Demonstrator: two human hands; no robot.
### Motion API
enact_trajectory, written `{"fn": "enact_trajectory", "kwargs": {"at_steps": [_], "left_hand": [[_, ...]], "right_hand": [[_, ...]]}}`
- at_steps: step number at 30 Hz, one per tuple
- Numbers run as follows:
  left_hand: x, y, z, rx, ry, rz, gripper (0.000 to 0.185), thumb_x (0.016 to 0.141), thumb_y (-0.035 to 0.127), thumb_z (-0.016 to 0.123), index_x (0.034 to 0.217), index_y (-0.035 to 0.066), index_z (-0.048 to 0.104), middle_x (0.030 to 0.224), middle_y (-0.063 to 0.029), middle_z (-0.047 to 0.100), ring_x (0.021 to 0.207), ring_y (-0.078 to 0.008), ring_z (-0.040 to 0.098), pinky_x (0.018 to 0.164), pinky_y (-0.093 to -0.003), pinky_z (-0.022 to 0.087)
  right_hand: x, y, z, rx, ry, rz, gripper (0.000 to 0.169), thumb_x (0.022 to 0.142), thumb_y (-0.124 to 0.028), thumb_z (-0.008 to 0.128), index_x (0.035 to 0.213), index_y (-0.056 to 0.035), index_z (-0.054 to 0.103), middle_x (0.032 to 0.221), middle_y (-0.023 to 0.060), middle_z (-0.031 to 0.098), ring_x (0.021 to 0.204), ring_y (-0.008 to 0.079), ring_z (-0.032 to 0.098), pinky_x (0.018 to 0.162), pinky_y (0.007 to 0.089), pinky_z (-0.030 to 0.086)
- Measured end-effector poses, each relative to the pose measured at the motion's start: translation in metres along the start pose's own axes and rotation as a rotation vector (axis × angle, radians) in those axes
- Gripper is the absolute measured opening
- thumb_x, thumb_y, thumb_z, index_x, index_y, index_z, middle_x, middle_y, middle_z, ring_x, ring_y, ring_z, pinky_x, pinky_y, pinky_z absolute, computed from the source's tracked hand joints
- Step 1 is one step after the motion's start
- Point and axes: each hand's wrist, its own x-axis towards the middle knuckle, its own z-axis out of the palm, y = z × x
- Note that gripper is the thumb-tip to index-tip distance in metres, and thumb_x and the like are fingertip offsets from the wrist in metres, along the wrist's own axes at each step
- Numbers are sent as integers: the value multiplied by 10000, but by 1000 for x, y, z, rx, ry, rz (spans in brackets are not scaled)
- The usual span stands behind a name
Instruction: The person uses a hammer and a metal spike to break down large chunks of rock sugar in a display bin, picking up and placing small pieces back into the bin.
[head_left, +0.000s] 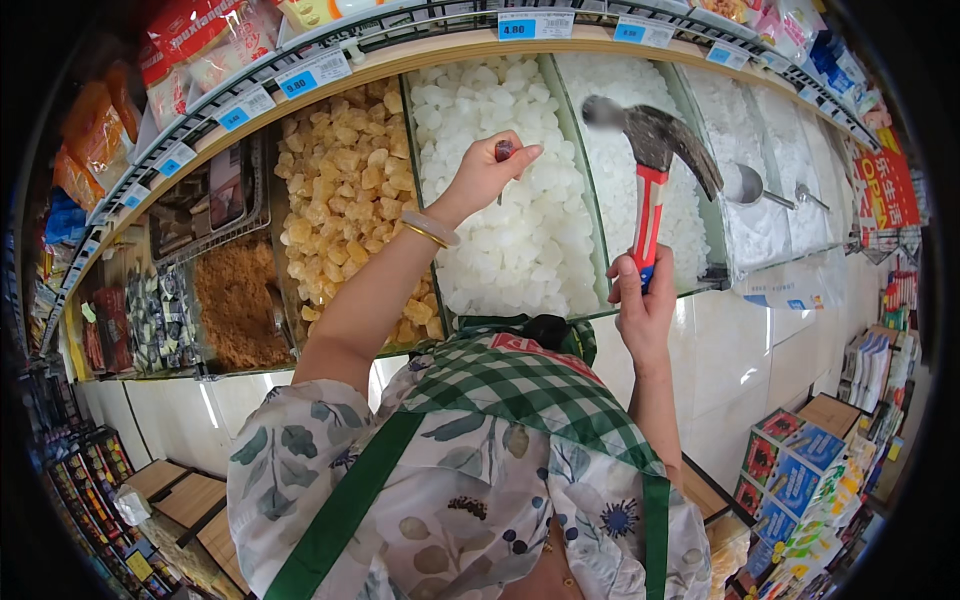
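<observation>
My left hand (480, 176) is closed around an upright tool (504, 150) with a dark red, rounded handle end. Its thin metal shaft shows below the fist, and its tip is hard to make out among white rock sugar lumps (517, 247) in a glass-sided bin. To the right, my right hand (646, 300) grips the lower end of a claw hammer (649, 202) by its red and blue handle. The hammer's dark head is raised over a neighbouring bin of smaller white crystals (626, 75), with its claw to the right.
Amber rock sugar (341, 180) and brown sugar (240, 300) fill bins on the left. A metal scoop (746, 184) rests in white powder on the right. A shelf edge with price tags (536, 26) curves behind the bins. Stacked cartons (795, 465) stand at lower right.
</observation>
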Motion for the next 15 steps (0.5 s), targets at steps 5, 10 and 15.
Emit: {"fn": "enact_trajectory", "kwargs": {"at_steps": [5, 10, 15], "left_hand": [[-1, 0, 8, -16, 53, 32, 164, 870, 132, 561, 739, 58, 498, 603, 29, 463, 539, -41, 393, 499, -210, 320], [3, -15, -8, -176, 21, 32, 154, 862, 125, 569, 742, 55, 501, 606, 25, 465, 541, -38, 396, 497, -213, 323], [1, -2, 4, -3, 31, -4, 238, 856, 178, 602, 685, 66, 479, 574, 39, 446, 537, -35, 376, 492, -207, 314]], "right_hand": [[8, -9, 6, -456, -167, -78, 171, 862, -182, 579, 937, -39, 522, 534, 114, 453, 432, 217, 448, 442, 305, 364], [1, -8, 4, -403, -187, -16, 178, 863, -197, 582, 916, -33, 538, 530, 92, 447, 434, 178, 429, 442, 288, 357], [6, -40, 4, -234, -78, -112, 188, 874, -201, 572, 955, -35, 539, 552, 29, 448, 482, 103, 409, 465, 251, 352]]}}
